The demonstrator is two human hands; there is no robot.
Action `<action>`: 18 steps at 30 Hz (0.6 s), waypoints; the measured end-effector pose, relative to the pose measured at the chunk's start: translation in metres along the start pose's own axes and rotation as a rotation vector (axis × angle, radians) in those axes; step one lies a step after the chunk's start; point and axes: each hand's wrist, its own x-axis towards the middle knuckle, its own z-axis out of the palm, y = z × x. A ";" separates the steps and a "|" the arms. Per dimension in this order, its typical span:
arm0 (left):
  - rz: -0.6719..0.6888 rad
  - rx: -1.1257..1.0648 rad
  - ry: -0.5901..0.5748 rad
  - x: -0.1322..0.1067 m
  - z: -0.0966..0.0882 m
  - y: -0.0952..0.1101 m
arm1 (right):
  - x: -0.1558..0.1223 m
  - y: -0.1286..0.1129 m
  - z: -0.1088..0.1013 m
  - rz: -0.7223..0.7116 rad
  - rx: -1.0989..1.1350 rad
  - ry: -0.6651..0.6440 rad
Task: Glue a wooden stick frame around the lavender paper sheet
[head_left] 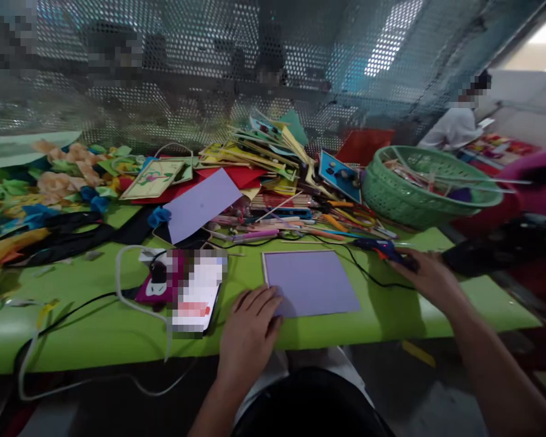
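Note:
A purple sheet of paper (316,285) lies flat near the table's front edge, with thin pale strips along its left and top edges. My left hand (251,312) rests on its lower left corner, palm down, with fingers stretched out over the left strip. Off to the right, my right hand (430,276) is closed round the handle of a blue hot glue gun (380,246), whose nozzle points left. A black cord (359,267) curves across the green table beside the sheet. My right fingers are partly hidden behind the gun.
Left of the sheet lie a phone (198,294), a purple pouch (157,288) and a white cable (118,267). Behind are another purple sheet (204,206), piled cards (255,155), pens and paper flowers (57,179). A green basket (404,197) stands right; a person (452,127) sits beyond.

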 end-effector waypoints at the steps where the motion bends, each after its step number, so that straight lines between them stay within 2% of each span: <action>1: 0.003 0.012 0.000 0.000 0.000 0.000 | 0.002 0.001 0.002 0.075 0.097 -0.030; 3: 0.008 0.032 -0.005 0.000 -0.001 0.000 | 0.008 -0.003 0.005 0.204 0.239 -0.052; 9: 0.008 0.065 -0.023 0.000 -0.003 -0.001 | 0.022 -0.013 0.001 0.320 0.437 -0.049; 16: 0.022 0.091 -0.002 0.001 0.000 -0.001 | -0.007 -0.018 -0.021 0.425 0.765 0.167; 18: 0.011 0.094 0.012 0.002 0.001 0.001 | -0.015 -0.022 -0.027 0.453 0.958 0.052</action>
